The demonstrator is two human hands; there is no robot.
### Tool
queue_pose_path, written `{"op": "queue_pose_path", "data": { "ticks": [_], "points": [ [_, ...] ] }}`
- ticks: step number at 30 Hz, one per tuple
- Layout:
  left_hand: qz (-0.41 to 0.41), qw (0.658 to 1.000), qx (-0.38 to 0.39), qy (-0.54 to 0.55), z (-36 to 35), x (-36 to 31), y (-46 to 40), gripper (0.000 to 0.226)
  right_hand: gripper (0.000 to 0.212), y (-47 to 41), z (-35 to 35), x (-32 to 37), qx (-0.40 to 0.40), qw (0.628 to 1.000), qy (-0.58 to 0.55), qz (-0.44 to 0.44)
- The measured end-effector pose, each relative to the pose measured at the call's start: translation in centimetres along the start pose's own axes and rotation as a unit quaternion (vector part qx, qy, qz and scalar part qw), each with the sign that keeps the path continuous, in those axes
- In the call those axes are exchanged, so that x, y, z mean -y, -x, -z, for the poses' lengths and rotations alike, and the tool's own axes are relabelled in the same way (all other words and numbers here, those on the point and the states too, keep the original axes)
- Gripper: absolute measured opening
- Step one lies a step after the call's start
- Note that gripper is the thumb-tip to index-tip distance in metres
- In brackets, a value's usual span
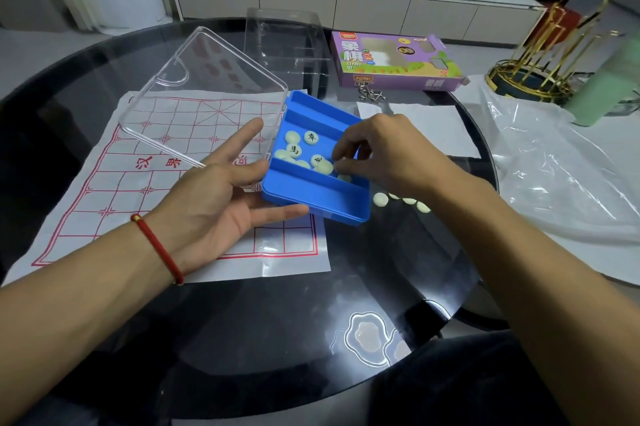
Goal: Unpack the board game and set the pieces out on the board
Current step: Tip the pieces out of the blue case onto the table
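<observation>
Blue tray [313, 195] is the landmark: tilted, held up over the dark glass worktop [242, 339], its clear hinged lid [204, 93] swung open to its left and up. Left hand [221, 197] supports the tray from below and at its left edge, palm up, fingers [273, 212] spread and flat under the base; red cord bracelet [159, 247] on that wrist. Right hand [388, 152] reaches into the tray's middle compartment from the right, fingers bunched together, pinching a pale round game piece [325, 167]. More pale pieces [294, 148] lie loose in the same compartment, some with black characters face up. Below the tray's right corner, four pieces [381, 199] sit in a row on the worktop. Paper board [138, 190] with red grid lies flat left of and under the tray, no pieces on it. Purple game box [394, 62] lies beyond the tray, clear plastic insert [284, 41] beside it. Crumpled plastic wrap [554, 176] well right of the tray.
</observation>
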State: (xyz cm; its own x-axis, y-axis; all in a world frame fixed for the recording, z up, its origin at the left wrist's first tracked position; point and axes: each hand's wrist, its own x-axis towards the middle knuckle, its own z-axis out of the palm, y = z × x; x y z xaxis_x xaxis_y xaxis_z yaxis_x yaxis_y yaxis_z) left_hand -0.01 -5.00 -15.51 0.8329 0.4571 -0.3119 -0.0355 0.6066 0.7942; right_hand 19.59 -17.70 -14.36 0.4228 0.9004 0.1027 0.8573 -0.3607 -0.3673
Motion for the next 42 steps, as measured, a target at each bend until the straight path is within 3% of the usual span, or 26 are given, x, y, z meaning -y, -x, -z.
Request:
{"op": "queue_pose_path", "data": {
  "ticks": [7, 17, 42],
  "points": [
    [-0.002, 1.0, 0.004, 0.007, -0.1, -0.1, 0.0, 0.057, 0.024, -0.1, 0.2, -0.2, -0.038, 0.999, -0.016, -0.018],
    [-0.001, 1.0, 0.011, -0.008, -0.2, 0.1, 0.1, 0.057, 0.034, -0.1, -0.1, 0.1, -0.032, 0.998, -0.007, -0.057],
    [0.002, 1.0, 0.004, -0.013, 0.1, 0.3, -0.1, 0.057, 0.014, -0.8, -0.5, 0.5, 0.001, 1.0, -0.009, -0.029]
  ]
}}
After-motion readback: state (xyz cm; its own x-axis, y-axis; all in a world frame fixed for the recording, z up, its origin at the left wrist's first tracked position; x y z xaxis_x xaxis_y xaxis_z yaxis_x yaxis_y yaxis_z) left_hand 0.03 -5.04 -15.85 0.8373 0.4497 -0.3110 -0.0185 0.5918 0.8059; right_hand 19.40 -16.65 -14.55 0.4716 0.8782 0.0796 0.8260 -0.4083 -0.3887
